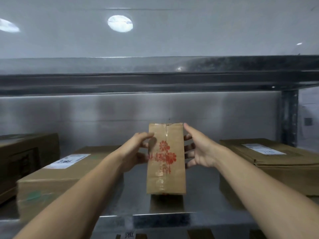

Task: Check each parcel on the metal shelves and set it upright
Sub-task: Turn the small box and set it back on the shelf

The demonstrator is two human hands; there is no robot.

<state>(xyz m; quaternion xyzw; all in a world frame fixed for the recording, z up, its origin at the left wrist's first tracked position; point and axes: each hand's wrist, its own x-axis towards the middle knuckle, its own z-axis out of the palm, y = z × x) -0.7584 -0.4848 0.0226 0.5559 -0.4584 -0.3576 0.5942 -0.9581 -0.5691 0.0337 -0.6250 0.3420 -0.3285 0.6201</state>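
parcel (166, 159): upright, middle of the shelf (202, 202), far as i can see
left hand (133, 152): curled round its left edge
right hand (200, 150): straight spread fingers against its right side
neighbours: left box (57, 180), right box (269, 163), both apart

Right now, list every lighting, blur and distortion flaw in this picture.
Head view: two oval glare spots on the glossy panel above; motion blur smears the red print on the parcel; the shelf beam bows slightly, wide-angle; the left hand shadows the parcel face; the steel shelf mirrors its base.
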